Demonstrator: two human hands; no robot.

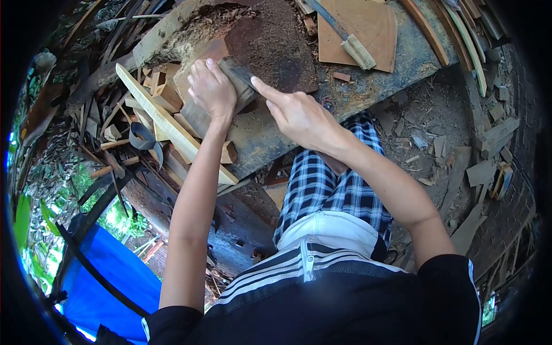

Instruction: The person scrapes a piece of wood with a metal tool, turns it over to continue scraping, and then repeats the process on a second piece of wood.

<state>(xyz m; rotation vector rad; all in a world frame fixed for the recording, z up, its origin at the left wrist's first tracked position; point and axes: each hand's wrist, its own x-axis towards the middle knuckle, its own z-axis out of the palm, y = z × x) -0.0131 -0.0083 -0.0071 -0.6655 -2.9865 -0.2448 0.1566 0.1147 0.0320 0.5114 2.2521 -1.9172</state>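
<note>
- Head camera looks down over my arms at a rough, dusty table (368,86) with sawdust and offcuts all over it.
- My left hand (211,89) sits on top of a wooden block (198,118), fingers (198,72) curled down over its far end and clamped around it, pinning it to the table's edge.
- My right hand (299,115) grips a dark flat tool (238,72) against the block's upper face; the forefinger (265,91) lies stretched out along it toward 10 o'clock, the other fingers folded in and closed.
- The block is just left of the picture's centre, at the near-left edge of the table, with its long axis running from about 1 o'clock down to 7 o'clock. The tool lies across its upper end, pointing toward 10 o'clock.
- How far along, as I judge it: the brown heap of sawdust (230,17) at 12 o'clock from the block and the chips around it suggest a fair amount of shaping is already done. The block looks squared but rough, so I reckon more trimming or smoothing is left.
- A long pale slat (167,123) lies just beside the block at 9 o'clock, and a brush-like tool (356,50) rests on a board well away at 2 o'clock.
</note>
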